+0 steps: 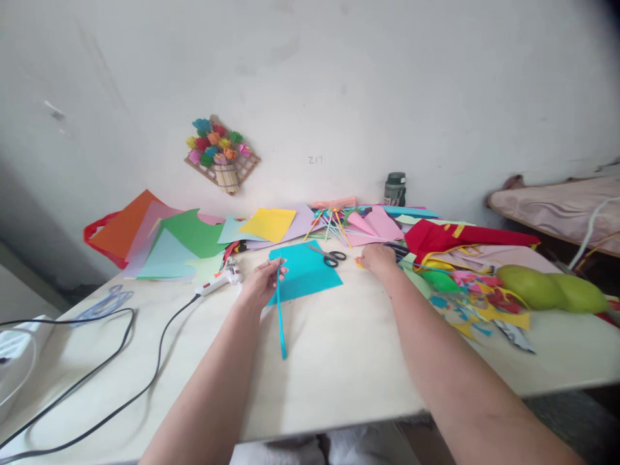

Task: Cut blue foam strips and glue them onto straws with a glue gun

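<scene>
Currently scissors [331, 259] overlap blue paper [310, 278], glue gun [217, 283] sits beside left hand [264, 278]. That hand pinches blue stick [281, 326], running toward near edge of tabletop [339, 361]; right hand [379, 259] curls by orange scrap [359, 262], grip unclear.

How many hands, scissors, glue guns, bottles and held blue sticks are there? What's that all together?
Hands: 2, the left hand and the right hand
Scissors: 1 pair
Glue gun: 1
Bottle: 1
Blue stick in the left hand: 1
Total: 6
</scene>
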A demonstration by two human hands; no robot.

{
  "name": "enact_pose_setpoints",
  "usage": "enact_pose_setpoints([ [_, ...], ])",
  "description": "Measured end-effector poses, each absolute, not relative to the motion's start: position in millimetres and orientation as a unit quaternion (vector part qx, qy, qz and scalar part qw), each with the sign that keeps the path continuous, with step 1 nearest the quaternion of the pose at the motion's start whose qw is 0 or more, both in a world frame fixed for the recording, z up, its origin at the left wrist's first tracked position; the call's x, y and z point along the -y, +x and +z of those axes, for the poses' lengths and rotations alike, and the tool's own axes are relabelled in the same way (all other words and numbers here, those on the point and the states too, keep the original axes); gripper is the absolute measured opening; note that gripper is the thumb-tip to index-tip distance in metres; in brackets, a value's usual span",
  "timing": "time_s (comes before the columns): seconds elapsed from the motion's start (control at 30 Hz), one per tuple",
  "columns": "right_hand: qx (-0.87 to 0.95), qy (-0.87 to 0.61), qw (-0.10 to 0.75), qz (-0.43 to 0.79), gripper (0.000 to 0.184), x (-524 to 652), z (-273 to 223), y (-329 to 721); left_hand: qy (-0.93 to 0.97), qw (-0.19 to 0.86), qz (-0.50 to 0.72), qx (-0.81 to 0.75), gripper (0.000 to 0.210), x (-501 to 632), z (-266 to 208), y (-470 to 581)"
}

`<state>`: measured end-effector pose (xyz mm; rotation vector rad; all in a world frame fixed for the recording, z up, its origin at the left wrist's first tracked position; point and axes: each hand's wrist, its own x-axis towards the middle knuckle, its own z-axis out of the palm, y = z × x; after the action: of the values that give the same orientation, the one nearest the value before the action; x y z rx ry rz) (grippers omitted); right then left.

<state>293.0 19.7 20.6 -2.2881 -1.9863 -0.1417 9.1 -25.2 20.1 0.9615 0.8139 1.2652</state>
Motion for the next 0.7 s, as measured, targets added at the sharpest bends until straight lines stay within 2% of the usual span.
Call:
enact_pose_setpoints([
  [0.47,0.701,-0.708,0.055,-0.071,0.024,-10.4,28.6,297.3,0.43,0.629,0.546,-0.349,0.018,23.5,18.5,7.6],
  [0.7,0.701,-0.705,0.056,-0.098,0.029,-13.3,20.5,294.5,0.436,0.623,0.541,-0.358,0.018,21.8,17.5,8.4],
])
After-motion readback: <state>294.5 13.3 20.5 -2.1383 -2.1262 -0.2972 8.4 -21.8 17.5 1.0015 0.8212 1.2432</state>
